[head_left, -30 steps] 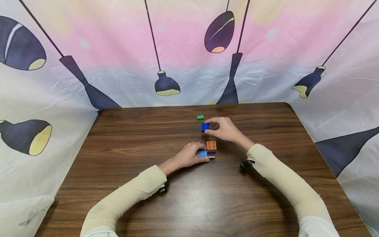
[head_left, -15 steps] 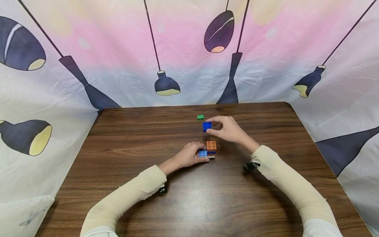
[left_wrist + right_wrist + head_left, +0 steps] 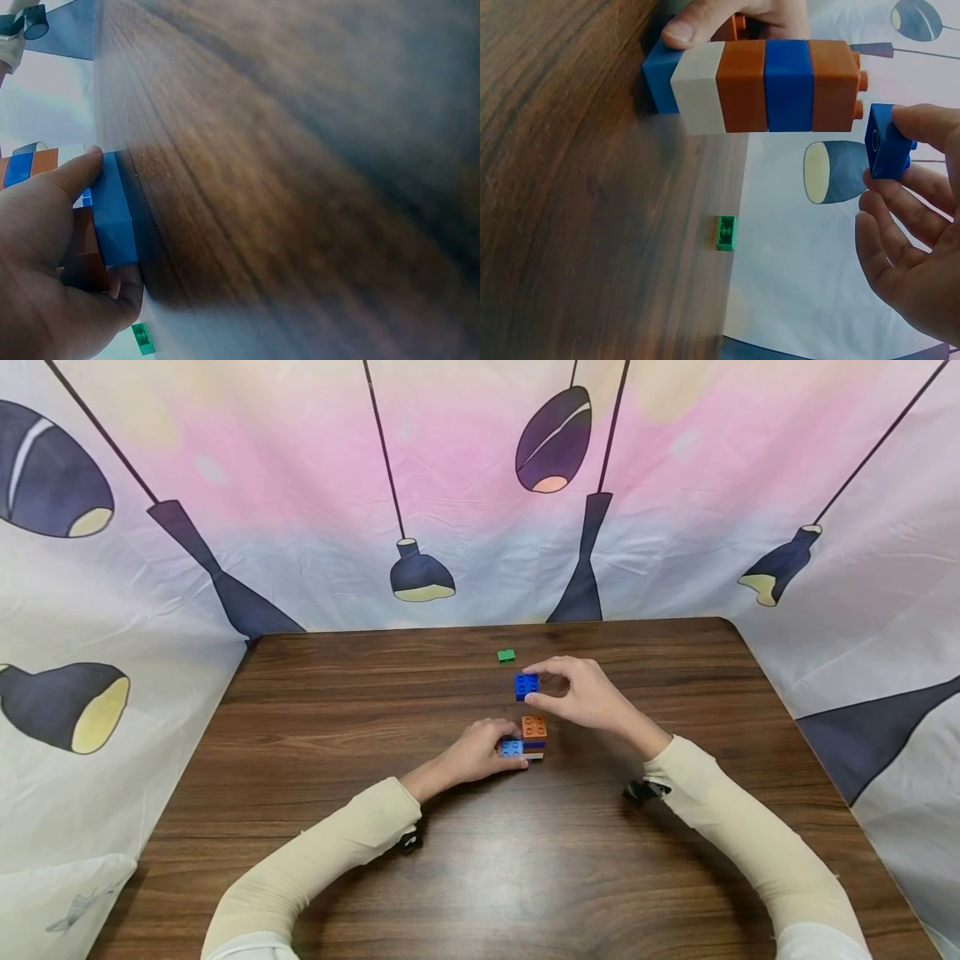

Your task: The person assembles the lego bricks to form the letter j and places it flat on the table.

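Observation:
My left hand (image 3: 483, 752) grips the light blue base brick (image 3: 112, 214) of a toy-brick build on the table, thumb on one side and fingers on the other. On one end of that base rises a tower (image 3: 787, 86) of white, orange, blue and orange bricks, studs on top. Another orange brick (image 3: 86, 251) sits on the base, partly hidden by the left hand. My right hand (image 3: 588, 693) pinches a dark blue brick (image 3: 889, 142) between thumb and fingertips. It is held just past the top of the tower, with a gap between them in the right wrist view.
A small green brick (image 3: 506, 656) lies farther back on the brown wooden table (image 3: 337, 693). Behind the table hangs a pastel cloth (image 3: 480, 468) printed with lamps. A pale cushion-like thing (image 3: 60, 906) is at the lower left.
My right hand has shifted a little to the right and nearer the tower, carrying the dark blue brick. The left hand keeps its hold on the base, and the green brick lies where it was.

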Motion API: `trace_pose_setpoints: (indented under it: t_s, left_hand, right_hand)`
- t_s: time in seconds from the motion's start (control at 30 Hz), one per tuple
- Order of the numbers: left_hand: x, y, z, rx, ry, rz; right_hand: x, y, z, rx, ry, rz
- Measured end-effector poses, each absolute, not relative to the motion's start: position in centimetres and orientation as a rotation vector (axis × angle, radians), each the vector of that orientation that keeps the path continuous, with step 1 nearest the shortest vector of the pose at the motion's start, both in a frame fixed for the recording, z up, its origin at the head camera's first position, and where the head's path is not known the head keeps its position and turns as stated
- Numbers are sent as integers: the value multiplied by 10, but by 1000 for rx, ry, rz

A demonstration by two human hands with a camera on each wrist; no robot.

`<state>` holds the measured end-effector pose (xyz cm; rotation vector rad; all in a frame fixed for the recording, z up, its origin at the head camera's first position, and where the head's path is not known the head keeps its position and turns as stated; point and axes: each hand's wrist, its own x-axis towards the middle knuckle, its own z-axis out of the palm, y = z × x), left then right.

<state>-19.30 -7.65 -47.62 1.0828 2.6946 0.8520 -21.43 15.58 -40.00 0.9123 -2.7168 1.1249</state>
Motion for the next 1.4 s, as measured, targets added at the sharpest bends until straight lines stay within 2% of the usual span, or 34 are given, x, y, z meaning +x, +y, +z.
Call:
trace_pose_setpoints:
  t_s: [0.5,1.4]
  left_hand:
    - [-192,-76,-475,1100,2689,875]
    - [-192,-76,-474,1094,2675,879]
  right_hand:
    - [-193,160,-396,943,-2715,1083]
    - [-177,164,-411,946,-2732,1106]
